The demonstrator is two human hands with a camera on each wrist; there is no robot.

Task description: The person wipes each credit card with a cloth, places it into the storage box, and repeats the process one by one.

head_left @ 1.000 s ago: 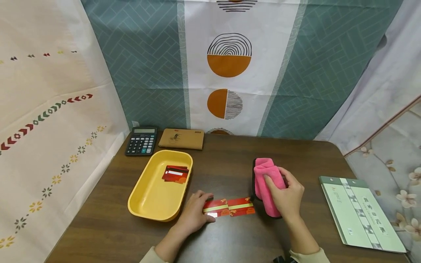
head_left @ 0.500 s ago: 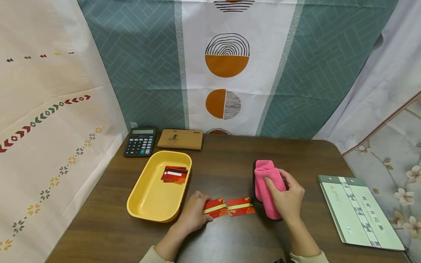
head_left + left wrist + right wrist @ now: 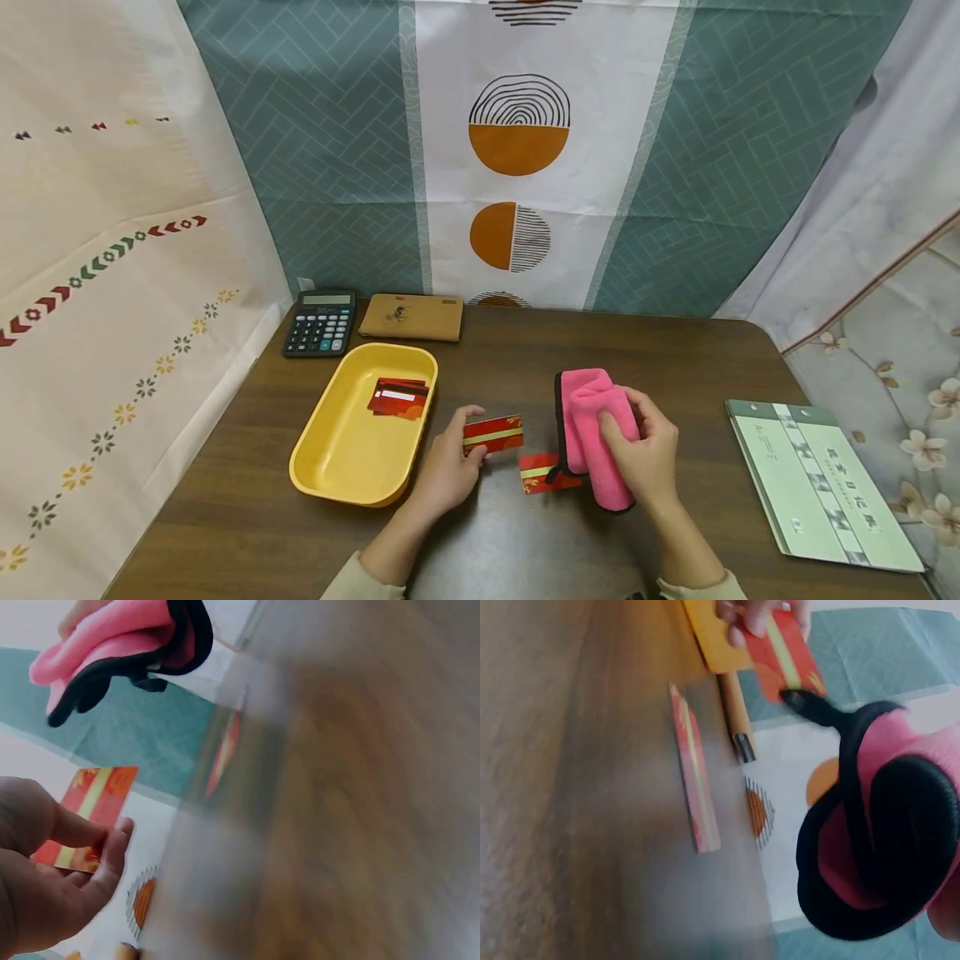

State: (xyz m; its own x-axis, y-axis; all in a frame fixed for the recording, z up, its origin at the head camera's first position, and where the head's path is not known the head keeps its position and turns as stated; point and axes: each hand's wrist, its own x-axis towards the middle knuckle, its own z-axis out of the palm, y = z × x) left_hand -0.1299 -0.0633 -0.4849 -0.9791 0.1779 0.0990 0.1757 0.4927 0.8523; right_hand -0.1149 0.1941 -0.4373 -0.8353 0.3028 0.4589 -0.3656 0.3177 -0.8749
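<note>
My left hand (image 3: 452, 463) pinches a red card (image 3: 493, 434) with a yellow stripe by its left end; the left wrist view shows this card (image 3: 94, 802) raised off the table, between thumb and fingers. A second red card (image 3: 536, 472) lies flat on the table, its right part overlapped by the cloth in the head view. My right hand (image 3: 647, 450) grips a folded pink cloth (image 3: 592, 417) with black edging and a black loop (image 3: 817, 709). In the right wrist view the cloth hangs above the table, its loop overlapping the raised card.
Left of my left hand stands a yellow tray (image 3: 322, 471) with several red cards (image 3: 397, 398) in it. Behind it are a black calculator (image 3: 320, 323) and a brown wallet (image 3: 412, 317). A pale green notebook (image 3: 821, 487) lies at the right edge of the table (image 3: 517, 358).
My left hand has lifted one card off the table and moved it slightly away from me. My right hand has shifted left with the pink cloth, which now overlaps the other card.
</note>
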